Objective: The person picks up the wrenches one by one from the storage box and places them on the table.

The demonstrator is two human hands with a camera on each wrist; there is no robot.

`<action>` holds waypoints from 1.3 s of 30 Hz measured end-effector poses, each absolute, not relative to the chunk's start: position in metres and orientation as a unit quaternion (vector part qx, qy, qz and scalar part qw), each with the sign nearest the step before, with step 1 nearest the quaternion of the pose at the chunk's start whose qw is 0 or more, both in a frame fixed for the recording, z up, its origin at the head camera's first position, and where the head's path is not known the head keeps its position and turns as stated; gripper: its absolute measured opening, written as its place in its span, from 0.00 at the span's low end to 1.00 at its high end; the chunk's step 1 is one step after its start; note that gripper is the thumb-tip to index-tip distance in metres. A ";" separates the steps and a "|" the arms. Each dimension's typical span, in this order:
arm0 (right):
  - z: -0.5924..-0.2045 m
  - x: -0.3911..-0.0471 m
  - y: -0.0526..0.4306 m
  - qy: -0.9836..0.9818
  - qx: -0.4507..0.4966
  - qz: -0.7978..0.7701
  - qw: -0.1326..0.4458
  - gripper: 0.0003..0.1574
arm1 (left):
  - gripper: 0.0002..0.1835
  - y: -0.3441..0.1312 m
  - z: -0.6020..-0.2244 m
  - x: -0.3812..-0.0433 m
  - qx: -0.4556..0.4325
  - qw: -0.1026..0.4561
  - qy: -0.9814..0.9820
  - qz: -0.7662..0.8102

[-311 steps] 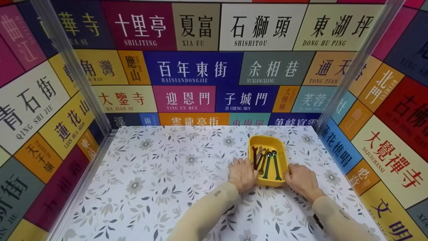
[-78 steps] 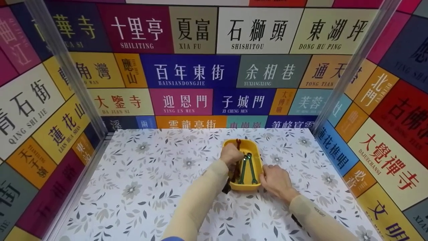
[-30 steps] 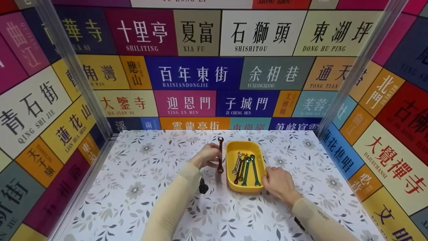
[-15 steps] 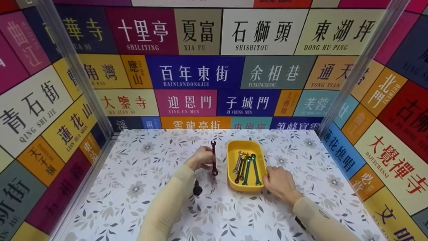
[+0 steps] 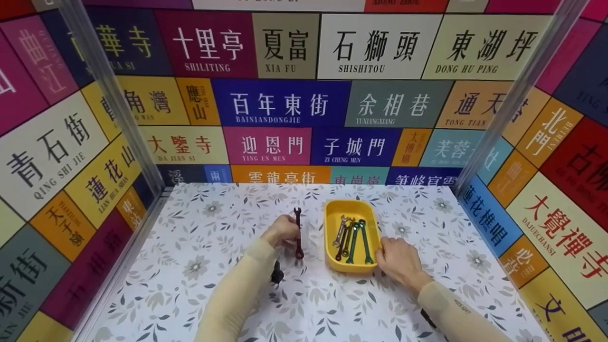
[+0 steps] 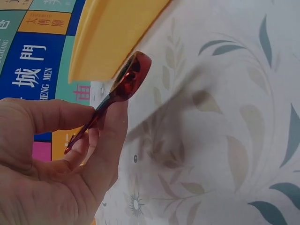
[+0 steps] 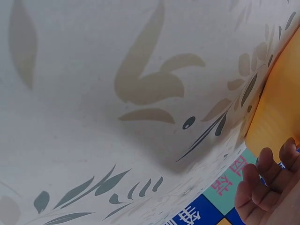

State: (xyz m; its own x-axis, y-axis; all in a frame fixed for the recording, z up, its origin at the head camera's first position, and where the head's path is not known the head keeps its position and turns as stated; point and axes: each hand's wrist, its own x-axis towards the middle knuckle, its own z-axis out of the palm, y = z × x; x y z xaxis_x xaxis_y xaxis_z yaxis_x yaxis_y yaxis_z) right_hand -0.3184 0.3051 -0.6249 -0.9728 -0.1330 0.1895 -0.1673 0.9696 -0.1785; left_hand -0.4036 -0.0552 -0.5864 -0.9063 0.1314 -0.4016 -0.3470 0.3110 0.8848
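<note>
My left hand (image 5: pixel 284 231) pinches a dark red combination wrench (image 5: pixel 298 232) between thumb and fingers, just above the table and left of the yellow tray (image 5: pixel 352 267). In the left wrist view the wrench's shiny red ring end (image 6: pixel 133 77) sticks out past the fingertips, and its shadow falls on the cloth. My right hand (image 5: pixel 401 259) grips the tray's right side near the front corner. In the right wrist view its curled fingers (image 7: pixel 262 187) lie against the yellow wall; the thumb is hidden there. Inside the tray lie a silver wrench (image 5: pixel 340 231), a green wrench (image 5: pixel 365 242) and several others.
The table has a white cloth (image 5: pixel 228 294) with a grey leaf and flower pattern. Panels with coloured lettered signs (image 5: pixel 280 102) enclose its back and sides, with clear corner posts (image 5: pixel 121 118). A black wrist device (image 5: pixel 277 273) shows under the left forearm.
The left hand reached into the tray, lifted out the red wrench and has carried it left and slightly nearer. The tray earlier shifted left; the right hand stays at its side.
</note>
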 end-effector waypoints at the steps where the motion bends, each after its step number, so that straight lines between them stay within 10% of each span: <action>1: -0.626 -0.318 0.305 -0.988 0.075 0.100 0.087 0.13 | 0.22 -0.056 -0.588 -0.403 -0.073 0.203 0.788 0.577; 19: -0.630 -0.319 0.305 -0.987 0.073 0.111 0.088 0.12 | 0.13 -0.069 -0.681 -0.461 -0.064 0.121 0.901 0.413; 39: -0.626 -0.318 0.306 -0.987 0.068 0.122 0.080 0.12 | 0.17 -0.048 -0.602 -0.393 -0.079 0.080 0.936 0.334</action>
State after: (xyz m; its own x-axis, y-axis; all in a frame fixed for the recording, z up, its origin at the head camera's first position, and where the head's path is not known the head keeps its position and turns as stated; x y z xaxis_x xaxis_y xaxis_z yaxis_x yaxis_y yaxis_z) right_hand -0.3184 0.3063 -0.6260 -0.9779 -0.1143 0.1752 -0.1535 0.9611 -0.2297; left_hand -0.3929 -0.0475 -0.6016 -0.9749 -0.0947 -0.2017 -0.2010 0.7645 0.6124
